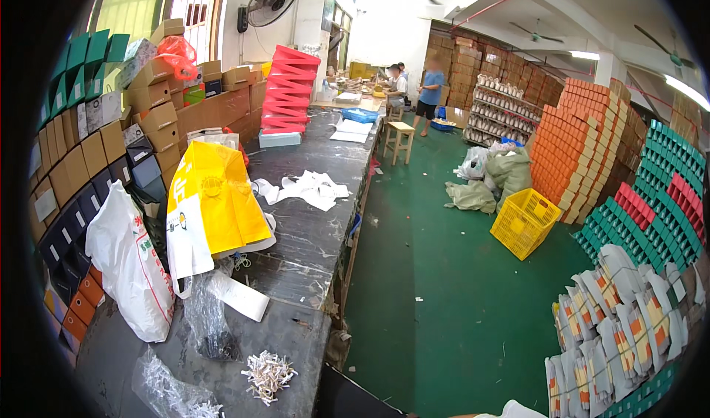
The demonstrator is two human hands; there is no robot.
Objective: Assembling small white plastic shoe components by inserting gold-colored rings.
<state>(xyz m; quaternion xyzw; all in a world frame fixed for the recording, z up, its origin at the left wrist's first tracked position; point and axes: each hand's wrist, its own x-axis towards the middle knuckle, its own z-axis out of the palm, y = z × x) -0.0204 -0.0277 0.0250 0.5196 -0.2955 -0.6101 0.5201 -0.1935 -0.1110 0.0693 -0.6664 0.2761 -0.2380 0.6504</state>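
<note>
Neither of my hands shows in the head view. At the lower edge, a bit of white material (514, 410) pokes in; what it belongs to I cannot make out. Along the left runs a long dark workbench (299, 270). On its near end lies a heap of small white pieces (268, 377) beside a clear plastic bag (170, 392). Behind them are a crumpled clear bag (207, 318) and a white strip (240, 297). A white plastic bag (133, 263) and a yellow-and-white bag (222, 189) stand farther along, with white scraps (314, 190) past them.
Red box parts (288, 85) stack up on the bench; shoe boxes (155, 96) pile along its left. A yellow crate (525, 223), sacks (506, 170), a wooden stool (399, 141) and a shoe rack (503, 111) occupy the green floor. Orange boxes (569, 152) and grey bundles (614, 329) line the right. People are far back.
</note>
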